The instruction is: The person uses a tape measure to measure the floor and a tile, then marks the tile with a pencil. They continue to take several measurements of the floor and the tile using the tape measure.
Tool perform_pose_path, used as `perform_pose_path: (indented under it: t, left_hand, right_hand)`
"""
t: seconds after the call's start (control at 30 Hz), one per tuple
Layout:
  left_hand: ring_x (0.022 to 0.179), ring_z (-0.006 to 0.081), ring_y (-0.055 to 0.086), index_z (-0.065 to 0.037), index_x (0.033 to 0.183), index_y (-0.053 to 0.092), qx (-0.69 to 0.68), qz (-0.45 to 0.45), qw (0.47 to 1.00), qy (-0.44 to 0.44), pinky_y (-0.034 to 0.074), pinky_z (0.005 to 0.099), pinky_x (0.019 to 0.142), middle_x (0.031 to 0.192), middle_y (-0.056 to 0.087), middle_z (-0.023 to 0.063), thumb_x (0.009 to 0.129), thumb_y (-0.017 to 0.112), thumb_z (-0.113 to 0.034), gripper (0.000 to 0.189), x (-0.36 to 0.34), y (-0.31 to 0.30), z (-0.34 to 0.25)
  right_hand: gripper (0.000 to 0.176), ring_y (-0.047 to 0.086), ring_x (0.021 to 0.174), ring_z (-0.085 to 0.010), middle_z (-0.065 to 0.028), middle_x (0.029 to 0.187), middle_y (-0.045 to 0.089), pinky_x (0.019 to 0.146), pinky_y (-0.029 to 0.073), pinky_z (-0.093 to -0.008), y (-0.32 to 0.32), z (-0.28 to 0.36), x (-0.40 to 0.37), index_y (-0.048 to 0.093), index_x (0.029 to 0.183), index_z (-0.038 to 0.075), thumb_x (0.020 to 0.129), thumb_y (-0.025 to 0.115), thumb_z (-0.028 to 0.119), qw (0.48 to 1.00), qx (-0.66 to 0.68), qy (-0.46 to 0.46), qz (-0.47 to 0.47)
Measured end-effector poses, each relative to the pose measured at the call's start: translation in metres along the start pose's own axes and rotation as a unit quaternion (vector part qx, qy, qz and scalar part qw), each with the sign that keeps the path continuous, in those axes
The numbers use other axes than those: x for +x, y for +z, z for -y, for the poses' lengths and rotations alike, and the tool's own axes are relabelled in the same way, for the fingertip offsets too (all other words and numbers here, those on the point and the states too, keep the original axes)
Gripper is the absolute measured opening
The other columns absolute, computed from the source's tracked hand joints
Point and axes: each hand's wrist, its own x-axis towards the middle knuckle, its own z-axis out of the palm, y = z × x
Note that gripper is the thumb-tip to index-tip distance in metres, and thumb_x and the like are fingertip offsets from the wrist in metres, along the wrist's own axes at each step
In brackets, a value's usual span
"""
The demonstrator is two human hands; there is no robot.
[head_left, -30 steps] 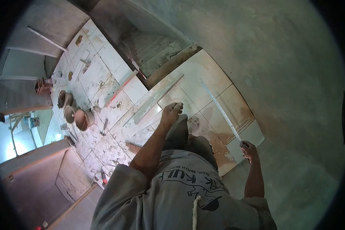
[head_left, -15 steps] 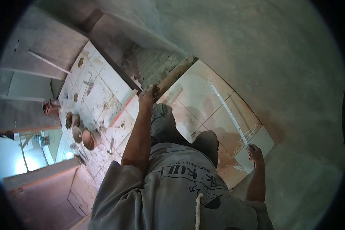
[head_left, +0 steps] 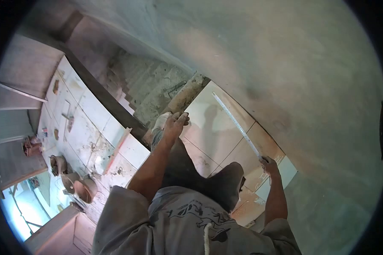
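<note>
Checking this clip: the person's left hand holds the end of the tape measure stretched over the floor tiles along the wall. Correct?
Wrong hand. In the head view, the right hand holds the end of the tape measure stretched over the floor tiles along the wall. The left hand is out in front, apart from it.

My left arm stretched forward, left hand palm down, fingers loose; right arm out, right hand clenched.
</note>
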Motion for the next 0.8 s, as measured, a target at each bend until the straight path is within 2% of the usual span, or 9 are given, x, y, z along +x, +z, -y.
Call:
perform_pose_path:
  t: [0.1,0.2,0.33,0.4,0.43,0.5,0.57,0.67,0.8]
  left_hand:
    - [0.076,0.0147,0.061,0.0,0.094,0.062,0.054,0.016,0.998,0.008,0.047,0.0295,0.071,0.084,0.065,0.007,0.088,0.051,-0.036,0.038,0.061,-0.012,0.021]
    - [0.076,0.016,0.061,-0.001,0.094,0.062,0.142,0.012,0.989,0.049,0.046,0.0301,0.07,0.082,0.064,0.0084,0.087,0.051,-0.037,0.038,0.112,-0.013,0.049]
    - [0.076,0.0193,0.061,-0.003,0.097,0.063,0.04,-0.01,0.996,0.073,0.046,0.0317,0.071,0.08,0.064,0.0108,0.087,0.052,-0.036,0.036,0.158,0.007,0.12]
    - [0.08,0.0256,0.063,-0.004,0.099,0.063,0.099,0.018,0.991,0.086,0.047,0.0345,0.074,0.084,0.064,0.0151,0.086,0.053,-0.036,0.035,0.166,0.021,0.159]
    - [0.08,0.0256,0.063,-0.004,0.099,0.063,0.097,0.015,0.992,0.084,0.047,0.0345,0.074,0.084,0.064,0.0151,0.086,0.053,-0.036,0.035,0.167,0.026,0.167]
    - [0.084,0.0191,0.061,0.001,0.109,0.059,0.241,0.074,0.962,0.104,0.047,0.0318,0.077,0.091,0.064,0.0129,0.088,0.053,-0.036,0.043,0.165,0.034,0.176]
    - [0.09,0.0233,0.062,0.001,0.113,0.056,0.242,0.08,0.956,0.144,0.046,0.0334,0.081,0.1,0.063,0.0169,0.088,0.054,-0.036,0.044,0.161,0.043,0.167]
    - [0.093,0.0282,0.062,0.0,0.111,0.057,0.199,0.059,0.969,0.136,0.047,0.036,0.082,0.101,0.062,0.019,0.087,0.055,-0.034,0.041,0.148,0.048,0.155]
    - [0.094,0.0334,0.059,-0.001,0.11,0.057,0.328,0.037,0.927,0.179,0.046,0.0394,0.083,0.102,0.06,0.0202,0.087,0.055,-0.032,0.038,0.135,0.06,0.176]
  right_hand:
    - [0.024,0.041,0.048,-0.0054,0.0032,0.06,0.048,0.042,0.033,-0.0229,0.032,0.006,0.097,0.061,0.096,0.003,0.083,0.062,0.023,0.992,-0.1,-0.069,-0.032]
    - [0.028,0.049,0.056,-0.0101,0.0006,0.064,0.054,0.05,0.039,-0.0273,0.062,0.048,0.172,0.063,0.095,0.004,0.082,0.062,0.029,0.998,-0.063,-0.002,0.019]
    - [0.03,0.053,0.063,-0.014,-0.0037,0.067,0.056,0.058,0.042,-0.0302,0.096,0.024,0.311,0.063,0.096,0.003,0.083,0.061,0.03,0.986,-0.148,-0.08,0.0]
    - [0.03,0.054,0.068,-0.0171,-0.0067,0.07,0.058,0.064,0.043,-0.0321,0.11,0.023,0.354,0.062,0.097,0.004,0.083,0.061,0.031,0.968,-0.212,-0.128,-0.037]
    - [0.03,0.054,0.068,-0.0171,-0.0067,0.07,0.058,0.064,0.043,-0.0321,0.115,0.021,0.373,0.062,0.097,0.004,0.083,0.061,0.031,0.967,-0.215,-0.129,-0.035]
    - [0.031,0.055,0.068,-0.0181,-0.0091,0.072,0.058,0.065,0.043,-0.0318,0.124,0.015,0.407,0.062,0.097,0.005,0.082,0.062,0.032,0.962,-0.214,-0.159,-0.061]
    - [0.033,0.055,0.07,-0.0196,-0.0109,0.076,0.061,0.068,0.044,-0.0322,0.126,0.007,0.437,0.062,0.098,0.005,0.083,0.061,0.034,0.951,-0.231,-0.196,-0.065]
    - [0.036,0.058,0.075,-0.0225,-0.0131,0.081,0.063,0.071,0.045,-0.0338,0.128,-0.001,0.468,0.062,0.101,0.005,0.083,0.06,0.036,0.968,-0.204,-0.143,-0.033]
    - [0.037,0.058,0.077,-0.0238,-0.0139,0.084,0.063,0.073,0.045,-0.0343,0.124,-0.016,0.496,0.061,0.103,0.005,0.083,0.06,0.036,0.964,-0.214,-0.151,-0.049]
